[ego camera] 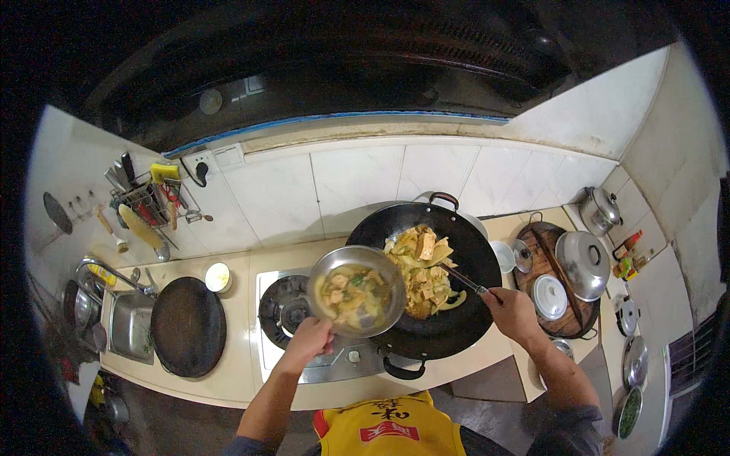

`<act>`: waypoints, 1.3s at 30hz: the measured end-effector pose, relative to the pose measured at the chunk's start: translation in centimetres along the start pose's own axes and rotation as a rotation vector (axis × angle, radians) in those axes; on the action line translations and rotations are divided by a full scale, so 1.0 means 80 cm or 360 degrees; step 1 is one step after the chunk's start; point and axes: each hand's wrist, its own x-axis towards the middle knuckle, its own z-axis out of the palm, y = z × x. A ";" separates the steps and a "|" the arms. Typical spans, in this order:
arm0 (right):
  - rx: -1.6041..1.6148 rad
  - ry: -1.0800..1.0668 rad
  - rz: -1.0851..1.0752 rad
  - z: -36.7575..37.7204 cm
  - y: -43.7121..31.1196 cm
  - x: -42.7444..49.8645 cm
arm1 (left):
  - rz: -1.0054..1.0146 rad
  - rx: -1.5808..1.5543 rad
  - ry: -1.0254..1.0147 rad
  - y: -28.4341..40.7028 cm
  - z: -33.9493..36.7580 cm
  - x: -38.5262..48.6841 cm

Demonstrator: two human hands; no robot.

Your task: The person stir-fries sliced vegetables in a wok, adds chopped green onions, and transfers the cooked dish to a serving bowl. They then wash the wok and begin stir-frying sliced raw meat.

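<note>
My left hand (311, 342) grips the near rim of a stainless steel bowl (341, 260). Pieces of tofu, pale vegetables and some greens lie in broth inside it. The bowl is over the left edge of a large black wok (478, 251), partly covering the stove. In the wok sits a heap of tofu and sliced vegetables (425, 285). My right hand (513, 316) is closed around the handle of a metal cooking utensil (465, 277). Its working end is hidden in the food, so I cannot tell whether it is a spatula or a ladle.
Left of the bowl is a gas burner (274, 302). A round dark board (188, 328) leans over the sink (131, 325), near a small white bowl (226, 286). To the right, a metal lid (576, 259) and a white lidded container (549, 296) rest on a round wooden board (524, 273).
</note>
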 end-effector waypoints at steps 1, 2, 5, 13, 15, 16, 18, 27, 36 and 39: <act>-0.0010 0.0057 -0.0050 -0.004 -0.003 -0.002 | 0.0003 -0.0029 -0.0025 0.002 0.013 0.011; -0.0040 0.0083 -0.0080 -0.003 -0.006 -0.005 | 0.0007 -0.0054 -0.0057 0.004 0.027 0.019; -0.0053 0.0218 -0.0281 0.015 -0.007 -0.017 | -0.0010 -0.0270 -0.0105 0.011 0.061 0.033; -0.0366 0.0643 -0.0626 0.064 0.013 -0.020 | -0.0029 -0.0141 -0.0132 0.017 0.078 0.028; -0.0528 0.0719 -0.0779 0.059 0.017 -0.020 | -0.0039 -0.0247 -0.0117 0.014 0.078 0.030; -0.0619 0.0751 -0.0841 0.055 0.017 -0.021 | -0.0079 -0.0285 -0.0105 0.013 0.078 0.031; -0.0427 0.0689 -0.0793 0.042 0.015 -0.024 | -0.0026 -0.0336 -0.0062 0.011 0.076 0.032; -0.0271 -0.0537 0.0006 -0.074 0.049 0.040 | 0.0007 -0.0249 0.0128 -0.016 -0.001 0.005; -0.1399 -0.1521 -0.0525 -0.030 0.080 0.119 | -0.0112 -0.0147 0.0044 -0.026 -0.023 -0.003; -0.1367 -0.1275 -0.0320 0.006 0.074 0.101 | -0.0132 -0.0212 -0.0033 -0.027 -0.027 -0.003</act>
